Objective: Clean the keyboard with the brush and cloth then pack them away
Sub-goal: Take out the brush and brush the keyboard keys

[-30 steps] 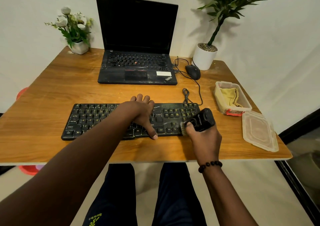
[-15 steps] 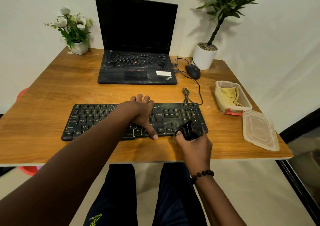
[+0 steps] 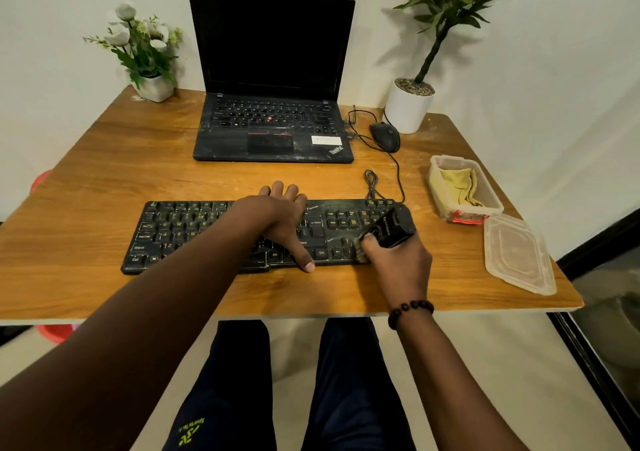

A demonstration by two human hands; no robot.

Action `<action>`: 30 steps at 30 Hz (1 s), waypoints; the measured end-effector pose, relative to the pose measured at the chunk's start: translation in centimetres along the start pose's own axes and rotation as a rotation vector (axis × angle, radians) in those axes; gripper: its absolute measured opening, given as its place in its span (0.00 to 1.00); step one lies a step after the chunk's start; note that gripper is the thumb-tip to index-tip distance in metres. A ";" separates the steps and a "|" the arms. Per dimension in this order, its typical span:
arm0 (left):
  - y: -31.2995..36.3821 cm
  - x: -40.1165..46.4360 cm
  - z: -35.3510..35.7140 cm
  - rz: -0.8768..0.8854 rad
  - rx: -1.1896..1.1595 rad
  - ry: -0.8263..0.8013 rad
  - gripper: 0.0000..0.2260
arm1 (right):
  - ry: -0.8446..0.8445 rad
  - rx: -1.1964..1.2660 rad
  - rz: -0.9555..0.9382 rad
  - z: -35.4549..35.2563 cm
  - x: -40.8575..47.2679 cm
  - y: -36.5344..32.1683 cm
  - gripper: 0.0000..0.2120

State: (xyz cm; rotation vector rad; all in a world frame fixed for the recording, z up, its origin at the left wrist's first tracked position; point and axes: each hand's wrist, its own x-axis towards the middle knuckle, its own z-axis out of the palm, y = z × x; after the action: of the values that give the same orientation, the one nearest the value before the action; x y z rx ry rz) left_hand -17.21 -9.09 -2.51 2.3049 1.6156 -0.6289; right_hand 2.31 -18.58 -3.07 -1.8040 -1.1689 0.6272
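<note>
Brush (image 3: pixel 393 229) gripped in right hand (image 3: pixel 398 263), bristles on keyboard (image 3: pixel 214 232) right end | left hand (image 3: pixel 277 218) flat, pressing keys | risk: dust swept into open box (image 3: pixel 465 208) holding cloth (image 3: pixel 460 186)

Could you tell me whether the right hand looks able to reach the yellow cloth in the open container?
Probably yes: the container is lidless, nothing blocks the yellow cloth, but the right hand holds the brush.
</note>
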 end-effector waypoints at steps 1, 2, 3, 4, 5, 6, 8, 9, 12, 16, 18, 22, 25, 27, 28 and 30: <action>0.0 -0.1 0.0 0.003 0.003 0.005 0.63 | -0.031 -0.031 -0.011 0.4 -0.5 0.2 0.11; 0.0 -0.1 0.1 0.007 0.005 0.011 0.62 | -0.080 -0.048 -0.013 0.7 -0.9 0.4 0.11; 0.0 -0.1 0.1 0.010 0.004 0.015 0.62 | -0.128 -0.045 0.003 0.8 -1.3 0.5 0.11; 0.0 -0.1 0.1 0.013 0.000 0.015 0.62 | -0.150 -0.023 0.022 0.7 -1.4 0.4 0.10; -0.1 -0.1 0.1 0.015 -0.008 0.014 0.62 | -0.127 0.005 0.026 0.6 -1.2 0.3 0.10; -0.2 -0.1 0.1 0.015 -0.017 0.013 0.63 | -0.075 0.028 0.011 0.4 -0.9 0.1 0.10; -0.2 -0.1 0.2 0.015 -0.030 0.010 0.63 | 0.025 0.046 -0.014 0.5 -0.6 -0.1 0.12; -0.2 -0.2 0.3 0.015 -0.032 0.009 0.63 | 0.032 0.028 -0.026 0.9 -0.8 0.0 0.12; -0.1 -0.2 0.2 0.011 -0.024 0.009 0.64 | -0.122 -0.069 -0.052 1.7 -1.6 0.3 0.13; -0.2 -0.3 0.2 0.016 -0.044 0.009 0.64 | -0.049 0.019 -0.036 0.2 0.1 -0.7 0.11; -0.2 -0.3 0.3 0.020 -0.057 0.012 0.64 | 0.011 0.018 -0.026 0.0 0.6 -0.7 0.11; -0.3 -0.3 0.4 0.023 -0.056 0.019 0.64 | -0.193 -0.090 -0.071 0.9 -1.0 -0.3 0.13; -0.3 -0.3 0.4 0.034 -0.064 0.025 0.63 | -0.151 -0.080 -0.116 0.9 0.0 -0.9 0.13; -0.3 -0.3 0.5 0.033 -0.067 0.030 0.63 | -0.049 -0.060 -0.085 1.1 1.0 -1.2 0.13; -0.4 -0.3 0.6 0.031 -0.067 0.030 0.63 | -0.032 -0.066 -0.067 1.4 1.2 -1.3 0.13; -0.4 -0.1 0.7 0.025 -0.070 0.027 0.64 | -0.086 -0.135 -0.072 1.7 1.0 -1.4 0.13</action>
State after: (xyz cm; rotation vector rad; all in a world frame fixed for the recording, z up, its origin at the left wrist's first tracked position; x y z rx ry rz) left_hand -17.77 -9.34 -3.06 2.2892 1.5916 -0.5286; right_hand 0.78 -16.76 -2.59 -1.8538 -1.3563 0.6010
